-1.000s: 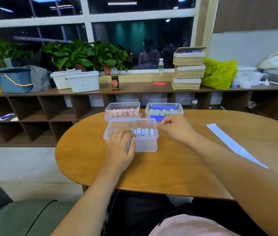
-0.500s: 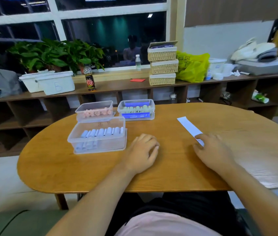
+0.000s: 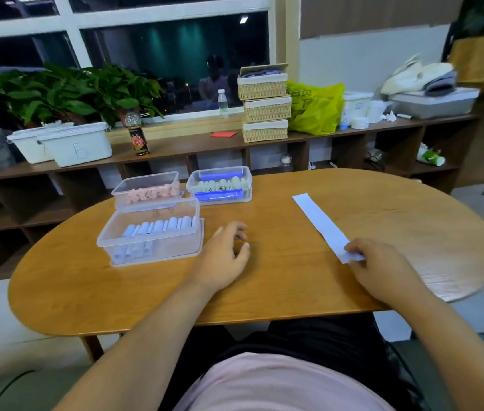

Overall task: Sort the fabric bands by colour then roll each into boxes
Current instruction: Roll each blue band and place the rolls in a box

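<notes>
A flat pale blue fabric band [image 3: 318,223] lies diagonally on the wooden table [image 3: 279,289]. My right hand [image 3: 381,266] pinches its near end. My left hand [image 3: 225,256] rests on the table with loosely curled fingers, holding nothing, just right of the nearest clear box [image 3: 150,232], which holds several rolled pale blue bands. Behind it stands a clear box [image 3: 146,189] with pink rolls. To its right, another clear box [image 3: 220,185] holds pale green rolls and dark blue bands.
A long wooden shelf [image 3: 175,149] runs behind the table with white bins [image 3: 74,143], a bottle [image 3: 137,134], stacked wicker baskets [image 3: 265,105], a yellow bag [image 3: 316,109] and potted plants [image 3: 68,94].
Both hands left the nearest box. My right hand moved right and took the near end of the flat band. My left hand came to rest on the table. The view swung right.
</notes>
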The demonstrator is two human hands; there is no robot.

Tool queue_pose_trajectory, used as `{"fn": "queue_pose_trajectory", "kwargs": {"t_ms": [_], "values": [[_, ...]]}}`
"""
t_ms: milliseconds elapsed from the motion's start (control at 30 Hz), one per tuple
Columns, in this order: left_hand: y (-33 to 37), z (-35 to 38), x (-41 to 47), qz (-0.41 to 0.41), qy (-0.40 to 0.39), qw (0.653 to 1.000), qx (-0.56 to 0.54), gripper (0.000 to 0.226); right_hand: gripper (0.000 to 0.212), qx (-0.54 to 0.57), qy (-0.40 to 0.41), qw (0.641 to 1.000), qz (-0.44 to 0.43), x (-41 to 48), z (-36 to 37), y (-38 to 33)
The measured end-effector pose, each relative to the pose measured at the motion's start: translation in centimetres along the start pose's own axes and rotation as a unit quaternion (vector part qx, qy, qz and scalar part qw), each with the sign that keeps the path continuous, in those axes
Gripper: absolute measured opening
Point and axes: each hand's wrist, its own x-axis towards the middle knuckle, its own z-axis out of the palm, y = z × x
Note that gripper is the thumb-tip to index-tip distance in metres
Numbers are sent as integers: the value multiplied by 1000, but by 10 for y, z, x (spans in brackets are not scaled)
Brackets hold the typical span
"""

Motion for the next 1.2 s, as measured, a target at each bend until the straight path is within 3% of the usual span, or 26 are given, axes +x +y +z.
{"fn": "queue_pose_trajectory", "kwargs": {"t_ms": [100,200,267,467,633,733,833,900,1033,1133,1200], "values": [[2,1,-1,-4,-5,1000,0,38,10,4,8,1000,-14,8,3,3],[3,0,-2,-6,-6,1000,-4,38,16,35,13,999,-27,14,4,-9],[3,0,-3,-7,-9,1000,-1,38,21,122,13,992,-18,17,0,-26],[6,-5,-4,22,-31,999,-20,50,31,355,-47,932,-53,32,-17,-80],[14,-12,-5,40,-94,994,-35,77,30,441,-124,886,-76,30,-35,-121],[17,-12,-8,61,-134,988,-44,81,29,476,-167,859,-84,35,-45,-139],[13,-12,-9,54,-149,983,-90,73,27,532,-187,822,-81,46,-52,-154],[16,-9,-10,39,-132,975,-177,67,25,560,-182,804,-79,57,-55,-162],[34,2,-10,-10,-119,915,-387,40,27,603,-156,780,-61,91,-49,-169],[28,6,-2,-39,-123,901,-415,26,27,613,-87,785,-13,124,-39,-157],[19,0,3,-60,-110,905,-406,20,27,583,-31,811,27,142,-30,-139]]}}
